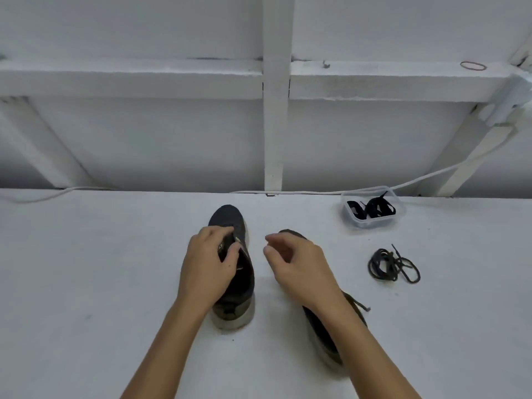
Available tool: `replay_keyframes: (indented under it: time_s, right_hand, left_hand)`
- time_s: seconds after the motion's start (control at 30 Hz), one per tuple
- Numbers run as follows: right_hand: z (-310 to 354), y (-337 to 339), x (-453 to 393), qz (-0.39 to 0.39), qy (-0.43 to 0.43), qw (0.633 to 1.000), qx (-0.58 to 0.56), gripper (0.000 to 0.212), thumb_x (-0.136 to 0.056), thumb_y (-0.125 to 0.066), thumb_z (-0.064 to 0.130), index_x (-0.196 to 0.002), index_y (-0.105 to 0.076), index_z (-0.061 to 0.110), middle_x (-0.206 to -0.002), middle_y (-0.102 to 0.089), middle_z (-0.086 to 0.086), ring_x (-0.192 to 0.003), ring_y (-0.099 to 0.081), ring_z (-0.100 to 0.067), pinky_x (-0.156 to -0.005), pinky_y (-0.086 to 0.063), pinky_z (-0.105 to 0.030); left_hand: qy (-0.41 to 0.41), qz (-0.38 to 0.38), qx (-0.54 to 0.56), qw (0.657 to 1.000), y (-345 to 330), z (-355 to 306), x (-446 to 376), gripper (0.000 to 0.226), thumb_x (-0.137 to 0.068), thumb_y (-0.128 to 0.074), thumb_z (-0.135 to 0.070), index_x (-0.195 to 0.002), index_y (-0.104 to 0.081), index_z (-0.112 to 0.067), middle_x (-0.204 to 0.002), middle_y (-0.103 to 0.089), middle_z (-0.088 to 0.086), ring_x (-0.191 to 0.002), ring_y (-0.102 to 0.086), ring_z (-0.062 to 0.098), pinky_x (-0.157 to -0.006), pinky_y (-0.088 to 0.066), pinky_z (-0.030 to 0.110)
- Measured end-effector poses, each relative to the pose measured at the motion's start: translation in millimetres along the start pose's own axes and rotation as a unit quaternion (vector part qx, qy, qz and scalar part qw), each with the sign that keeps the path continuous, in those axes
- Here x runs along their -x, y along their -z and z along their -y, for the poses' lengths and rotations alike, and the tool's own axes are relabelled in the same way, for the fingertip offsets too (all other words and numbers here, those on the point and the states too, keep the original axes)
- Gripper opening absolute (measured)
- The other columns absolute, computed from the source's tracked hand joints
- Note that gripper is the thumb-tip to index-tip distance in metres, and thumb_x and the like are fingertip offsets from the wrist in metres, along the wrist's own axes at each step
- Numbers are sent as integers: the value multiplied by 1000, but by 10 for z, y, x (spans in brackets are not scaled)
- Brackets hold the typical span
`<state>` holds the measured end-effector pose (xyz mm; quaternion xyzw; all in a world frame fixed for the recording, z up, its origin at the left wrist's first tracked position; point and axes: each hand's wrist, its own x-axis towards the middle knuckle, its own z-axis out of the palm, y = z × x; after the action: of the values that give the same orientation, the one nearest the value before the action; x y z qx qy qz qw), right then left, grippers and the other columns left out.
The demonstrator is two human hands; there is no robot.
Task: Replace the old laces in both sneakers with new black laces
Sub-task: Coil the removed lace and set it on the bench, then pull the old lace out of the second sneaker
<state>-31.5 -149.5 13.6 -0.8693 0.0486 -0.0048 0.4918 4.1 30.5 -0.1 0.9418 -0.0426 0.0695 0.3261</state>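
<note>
Two dark sneakers stand on the white table. The left sneaker [230, 220] points away from me and shows no lace; my left hand [210, 260] grips its tongue and eyelet area between thumb and fingers. The right sneaker [325, 335] lies mostly under my right forearm, a lace end trailing at its side. My right hand [296, 263] hovers above it with loosely curled fingers, holding nothing that I can make out. A removed dark lace [393, 264] lies coiled to the right. New black laces [371, 208] sit in a clear plastic tub [374, 223].
The white table [100, 269] runs back to a white wall with timber framing. A white cable [316, 192] lies along the table's far edge. A red rubber band [473, 65] rests on the upper ledge at the right.
</note>
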Motion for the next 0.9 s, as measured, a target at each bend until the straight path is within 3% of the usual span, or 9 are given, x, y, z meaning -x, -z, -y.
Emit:
replay_keyframes:
  time_s: [0.1,0.2,0.33,0.47,0.63,0.73,0.83,0.9]
  right_hand:
    - [44,-342,-35,43,-28,998,-30,39,-99,-60,32,-137,-62,21,-126,-66,11,-95,-61,4,-78,-44,-1]
    - [16,-552,-47,61,-44,996,-57,34,-99,-61,26,-132,-64,23,-111,-67,15,-93,-68,-1,-89,-56,-22]
    - [-28,-742,-93,21,-34,998,-53,34,-99,-58,18,-132,-65,22,-111,-69,14,-91,-68,-1,-86,-55,-22]
    - [35,-957,-140,21,-27,996,-81,34,-100,-57,20,-132,-65,24,-117,-70,15,-93,-67,2,-83,-53,-14]
    - [168,-1078,-175,37,-35,993,-106,32,-99,-61,23,-131,-65,25,-118,-69,14,-100,-68,-6,-91,-56,-24]
    - [197,-968,-138,54,-41,992,-106,30,-100,-61,24,-130,-65,24,-116,-68,14,-95,-69,-1,-88,-56,-22]
    - [149,-667,-68,38,-22,997,-67,25,-100,-60,28,-124,-68,25,-111,-68,20,-91,-62,12,-78,-48,-6]
    - [87,-392,16,1,2,999,-42,21,-99,-62,27,-118,-72,25,-105,-70,22,-91,-62,13,-75,-43,-1]
  left_hand:
    - [51,27,21,998,42,196,74,39,-95,-63,-26,-134,-60,-18,-133,-59,-1,-121,-54,17,-94,-36,20]
    - [79,53,53,994,40,300,116,34,-99,-59,-28,-131,-64,-20,-127,-64,-3,-114,-59,13,-90,-39,16]
    - [70,15,71,995,44,402,122,29,-102,-51,-23,-124,-70,-19,-118,-71,-4,-101,-61,7,-80,-40,5]
    - [80,-15,71,994,138,545,73,28,-103,-49,-21,-121,-70,-16,-116,-71,-3,-101,-62,11,-85,-45,18]
    - [103,6,81,991,289,685,-38,26,-102,-50,-22,-120,-69,-18,-112,-71,-3,-102,-63,14,-80,-45,18]
    - [107,14,91,990,288,646,-37,24,-100,-55,-22,-119,-70,-18,-114,-71,-4,-103,-62,10,-82,-42,13]
    - [60,-72,61,994,262,463,45,19,-98,-56,-16,-110,-72,-16,-109,-70,-5,-102,-61,12,-84,-41,17]
    - [3,-121,38,992,247,255,127,16,-97,-56,-14,-104,-71,-16,-104,-69,-7,-99,-59,12,-80,-36,10]
